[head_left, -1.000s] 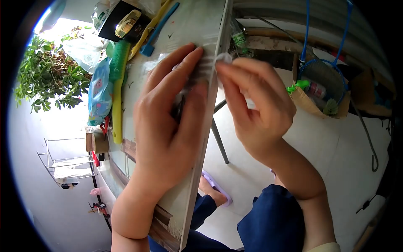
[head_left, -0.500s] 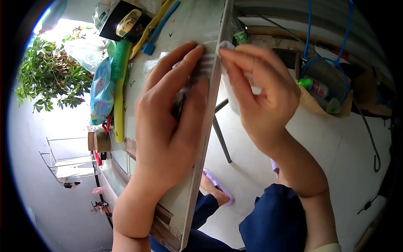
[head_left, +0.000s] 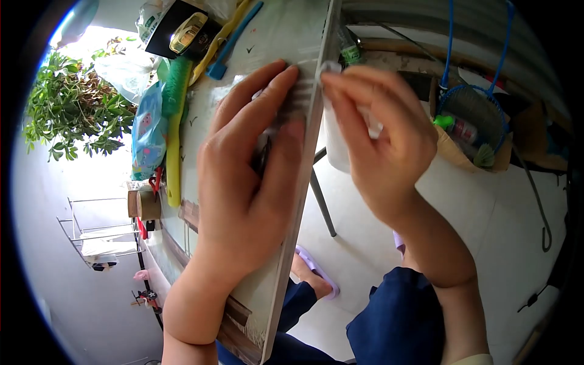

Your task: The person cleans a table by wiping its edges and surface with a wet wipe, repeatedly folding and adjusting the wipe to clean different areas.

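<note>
My left hand (head_left: pixel 243 158) lies over the pale tabletop (head_left: pixel 292 30), its fingers curved around a dark, shiny item (head_left: pixel 264 152) that is mostly hidden beneath them. Just past the table's edge, my right hand (head_left: pixel 389 128) pinches a small whitish, translucent piece (head_left: pixel 330 68) between thumb and fingertips; motion blurs it. A pale white shape (head_left: pixel 336 143) shows below those fingertips, and whether it joins the pinched piece I cannot tell. The two hands are apart.
Along the table's far left side are a black box with a gold emblem (head_left: pixel 187 35), a green brush (head_left: pixel 176 85), a blue tool (head_left: pixel 234 42) and a blue patterned packet (head_left: pixel 148 134). A blue-rimmed net (head_left: pixel 474 109) and cardboard stand at the right. A table leg (head_left: pixel 322 204) shows below.
My right hand has shifted slightly right and down, still pinching the whitish piece. More of the white shape beneath it shows. My left hand has stayed almost in place.
</note>
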A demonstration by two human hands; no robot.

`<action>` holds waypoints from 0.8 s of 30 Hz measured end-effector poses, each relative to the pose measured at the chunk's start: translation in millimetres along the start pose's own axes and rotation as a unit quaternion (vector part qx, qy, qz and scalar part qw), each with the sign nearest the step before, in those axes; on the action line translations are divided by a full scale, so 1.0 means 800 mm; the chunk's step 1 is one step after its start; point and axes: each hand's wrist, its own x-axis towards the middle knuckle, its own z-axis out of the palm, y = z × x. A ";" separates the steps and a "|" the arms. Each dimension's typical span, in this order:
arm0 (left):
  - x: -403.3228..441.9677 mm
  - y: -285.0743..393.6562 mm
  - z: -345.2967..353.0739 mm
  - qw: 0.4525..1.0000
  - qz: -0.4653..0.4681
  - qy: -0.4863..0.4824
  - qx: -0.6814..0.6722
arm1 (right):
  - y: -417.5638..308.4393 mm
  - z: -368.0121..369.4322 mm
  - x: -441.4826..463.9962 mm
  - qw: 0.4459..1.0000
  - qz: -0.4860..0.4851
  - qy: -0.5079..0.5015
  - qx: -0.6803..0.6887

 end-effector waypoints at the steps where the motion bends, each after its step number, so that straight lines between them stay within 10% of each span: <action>1: 0.000 0.000 0.000 1.000 0.004 -0.002 -0.007 | -0.001 0.000 -0.002 1.000 0.002 0.000 -0.001; 24: 0.000 0.001 -0.001 1.000 0.007 0.001 0.020 | 0.000 0.006 -0.001 0.999 0.032 0.026 0.009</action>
